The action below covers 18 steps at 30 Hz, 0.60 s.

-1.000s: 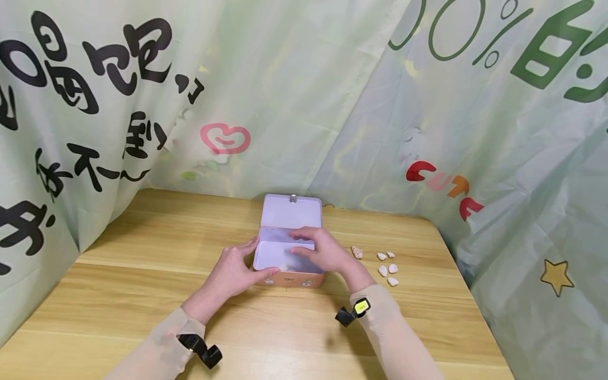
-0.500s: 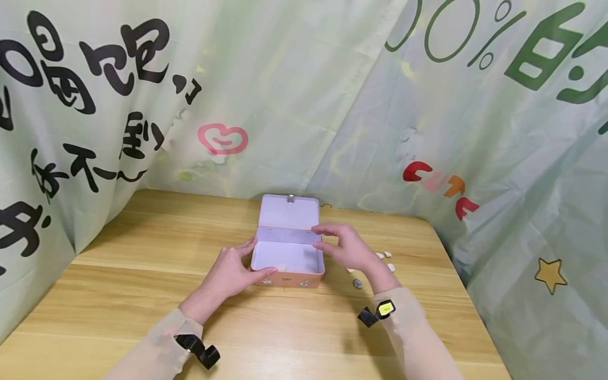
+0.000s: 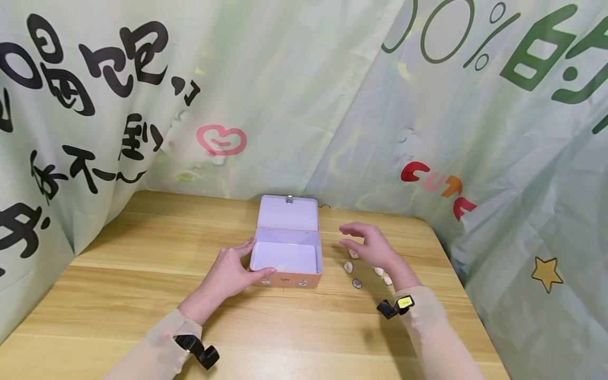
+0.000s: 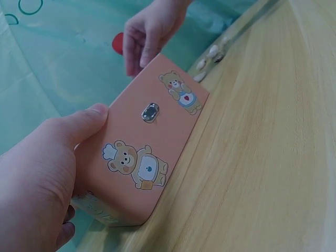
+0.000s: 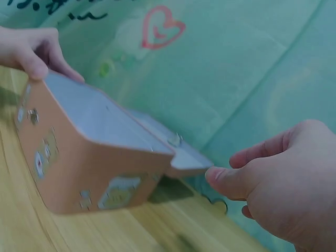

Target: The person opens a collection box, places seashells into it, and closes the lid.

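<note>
An orange tin box (image 3: 311, 280) with bear pictures stands on the table, its lavender inside visible and its lid (image 3: 288, 214) folded back. My left hand (image 3: 231, 275) grips the box's left front corner, thumb over the front rim. In the left wrist view that thumb lies on the rim near a metal catch (image 4: 150, 112). To the right of the box my right hand (image 3: 372, 247) hovers over small seashells (image 3: 349, 267), thumb and fingers apart with nothing seen between them. A dark patterned shell (image 3: 357, 283) lies nearer the front. The hand partly hides other shells.
A wooden table (image 3: 285, 338) carries everything. Behind and beside it hangs a pale green curtain (image 3: 294, 105) printed with writing. Each wrist wears a small black camera (image 3: 206, 354).
My right hand has left the inside of the box and moved right, over the shells. The dark patterned shell has come into sight. My left hand keeps its grip on the box.
</note>
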Tool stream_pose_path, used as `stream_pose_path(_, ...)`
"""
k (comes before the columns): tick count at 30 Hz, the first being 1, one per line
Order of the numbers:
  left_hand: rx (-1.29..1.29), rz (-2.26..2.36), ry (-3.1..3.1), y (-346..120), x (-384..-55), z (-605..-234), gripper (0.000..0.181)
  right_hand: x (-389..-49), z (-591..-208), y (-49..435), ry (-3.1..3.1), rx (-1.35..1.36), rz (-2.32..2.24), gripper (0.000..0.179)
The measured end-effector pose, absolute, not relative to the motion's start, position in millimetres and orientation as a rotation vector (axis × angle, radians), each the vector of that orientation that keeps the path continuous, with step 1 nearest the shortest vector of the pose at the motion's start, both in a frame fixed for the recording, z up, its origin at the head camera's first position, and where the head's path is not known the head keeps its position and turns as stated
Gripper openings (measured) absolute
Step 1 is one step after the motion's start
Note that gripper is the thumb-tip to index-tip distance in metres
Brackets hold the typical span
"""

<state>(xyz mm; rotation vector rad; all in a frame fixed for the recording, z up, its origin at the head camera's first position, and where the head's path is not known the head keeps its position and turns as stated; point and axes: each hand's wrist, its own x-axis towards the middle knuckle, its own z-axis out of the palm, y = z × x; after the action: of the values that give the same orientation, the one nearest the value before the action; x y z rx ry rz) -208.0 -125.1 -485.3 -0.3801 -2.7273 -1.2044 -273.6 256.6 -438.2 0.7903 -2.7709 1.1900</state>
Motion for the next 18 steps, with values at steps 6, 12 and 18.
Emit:
stream_pose_path(6, -0.384, -1.195, -2.729, -125.5, -208.1, -485.1, 0.116, -276.3, -449.4, 271.8, -2.789, 0.733, 1.203, 0.036)
stream_pose_path(12, -0.380, -1.191, -2.731, -125.8, -207.8, -485.2, 0.115, -276.0, -463.6, 280.0, -2.861, 0.597, 1.203, 0.041)
stream_pose_path(18, -0.392, -1.184, -2.731, -125.6, -207.6, -485.5, 0.114, -274.8, -479.0, 286.5, -2.891, 0.540, 1.158, 0.041)
